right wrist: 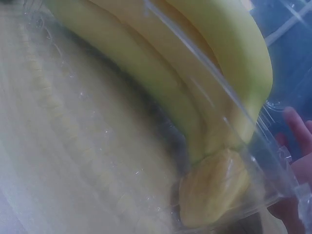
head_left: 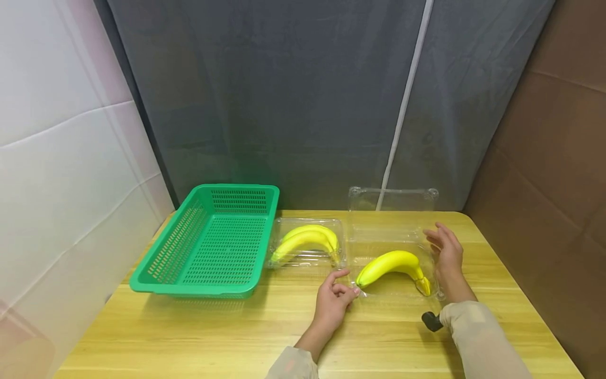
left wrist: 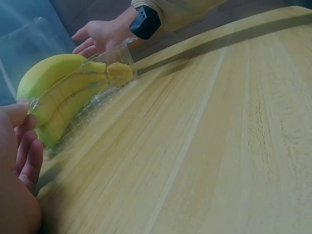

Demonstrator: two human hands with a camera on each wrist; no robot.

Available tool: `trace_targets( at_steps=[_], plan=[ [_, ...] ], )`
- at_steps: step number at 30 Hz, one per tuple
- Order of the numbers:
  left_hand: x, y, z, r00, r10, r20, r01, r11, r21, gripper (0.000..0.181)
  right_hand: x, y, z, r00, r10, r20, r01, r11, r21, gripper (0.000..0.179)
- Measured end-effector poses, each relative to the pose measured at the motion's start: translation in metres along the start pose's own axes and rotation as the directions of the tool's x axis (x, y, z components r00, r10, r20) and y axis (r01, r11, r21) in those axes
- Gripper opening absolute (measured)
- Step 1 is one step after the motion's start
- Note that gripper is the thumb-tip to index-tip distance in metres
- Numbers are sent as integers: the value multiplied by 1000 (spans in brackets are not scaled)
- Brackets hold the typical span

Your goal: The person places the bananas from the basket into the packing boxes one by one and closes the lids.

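Note:
A bunch of yellow bananas (head_left: 390,266) lies in a clear plastic clamshell box (head_left: 379,292), its lid (head_left: 393,210) standing up at the back. My left hand (head_left: 331,302) is at the near left corner of this box; in the left wrist view its fingertips pinch the rim beside the bananas (left wrist: 63,80). On the opposite side, my right hand (head_left: 447,255) is held next to the box wall with relaxed fingers and nothing in them. The bananas' stem end (right wrist: 214,187) points toward the near right corner in the head view.
Left of the open box stands a second clear box (head_left: 279,226) with its lid down over bananas (head_left: 307,242). A green plastic basket (head_left: 189,289) occupies the table's left side. Grey cloth (head_left: 284,105) hangs behind the wooden table (head_left: 213,337).

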State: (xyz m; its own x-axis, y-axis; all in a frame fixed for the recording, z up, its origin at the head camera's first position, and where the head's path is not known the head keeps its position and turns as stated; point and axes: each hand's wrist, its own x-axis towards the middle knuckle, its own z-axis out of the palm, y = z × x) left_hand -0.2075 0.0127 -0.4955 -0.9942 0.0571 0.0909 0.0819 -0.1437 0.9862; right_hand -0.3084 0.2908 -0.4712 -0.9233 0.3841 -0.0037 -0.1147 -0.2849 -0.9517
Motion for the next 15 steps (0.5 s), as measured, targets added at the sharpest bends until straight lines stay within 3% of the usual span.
trace_targets(
  at_steps=[7, 15],
  plan=[
    [-1, 0, -1, 1000, -6, 1, 6, 1000, -12, 43, -10, -9, 5, 1000, -7, -22, 8, 999, 46, 20],
    [0, 0, -1, 1000, -6, 5, 6, 1000, -10, 45, 2, 2, 2, 996, -9, -88, 10, 1000, 13, 33]
  ],
)
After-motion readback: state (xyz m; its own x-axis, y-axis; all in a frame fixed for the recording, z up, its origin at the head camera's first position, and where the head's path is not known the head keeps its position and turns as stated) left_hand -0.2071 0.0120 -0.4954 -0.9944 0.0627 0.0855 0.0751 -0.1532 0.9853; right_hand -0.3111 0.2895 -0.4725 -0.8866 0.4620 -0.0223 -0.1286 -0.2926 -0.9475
